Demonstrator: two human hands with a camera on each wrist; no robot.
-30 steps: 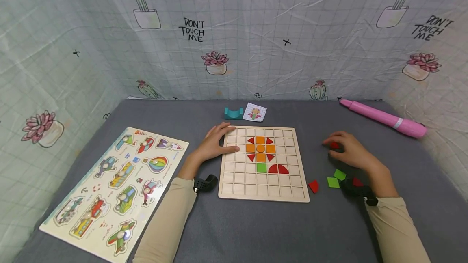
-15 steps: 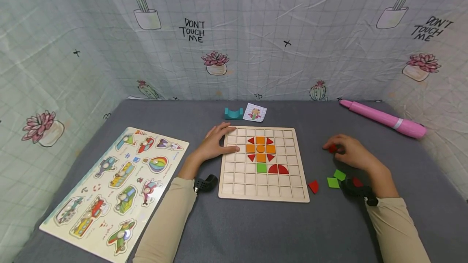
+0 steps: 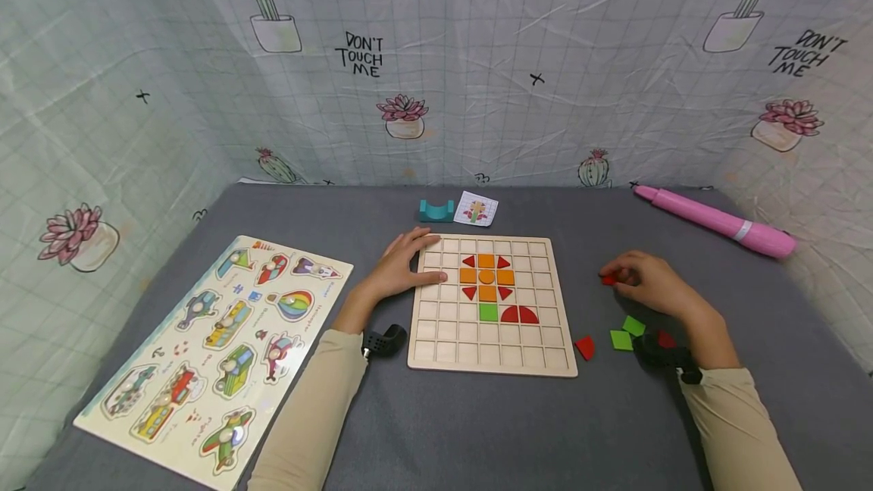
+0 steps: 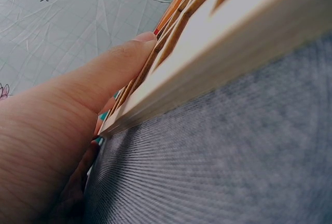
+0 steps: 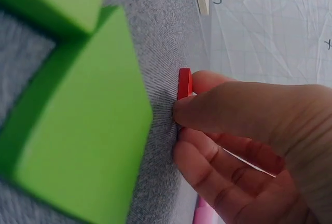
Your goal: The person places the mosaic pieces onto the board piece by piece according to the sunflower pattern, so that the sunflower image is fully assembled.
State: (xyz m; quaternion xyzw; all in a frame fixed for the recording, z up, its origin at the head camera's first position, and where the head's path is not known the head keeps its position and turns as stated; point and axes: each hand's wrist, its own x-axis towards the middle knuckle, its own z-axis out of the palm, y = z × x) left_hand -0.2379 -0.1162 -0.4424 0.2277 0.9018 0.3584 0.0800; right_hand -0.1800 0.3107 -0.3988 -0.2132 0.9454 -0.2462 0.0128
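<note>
A square wooden grid board (image 3: pixel 446 358) lies on the grey cloth, bearing orange squares, an orange disc, small red triangles, a green square and two red quarter-rounds. My left hand (image 3: pixel 397 270) rests at its upper left, the thumb on the left edge and the fingertips at the top corner. To the right of the board, my right hand (image 3: pixel 651 283) pinches a small red piece (image 5: pixel 184 83) between thumb and fingers, low at the cloth; its full shape is partly hidden. Near the wrist lie two green squares (image 3: pixel 621 340), a red piece (image 3: pixel 666 339) and a red fan-shaped piece (image 3: pixel 584 348).
A picture card (image 3: pixel 476 208) and a teal stand (image 3: pixel 436 211) are behind the board. A large vehicle puzzle board (image 3: pixel 211 354) lies at left. At the back right is a pink pen-shaped object (image 3: pixel 716 221). Patterned cloth walls (image 3: pixel 470 59) enclose the table.
The right fingers have closed on the red piece and brought it slightly left along the cloth. The left hand and the board have stayed put.
</note>
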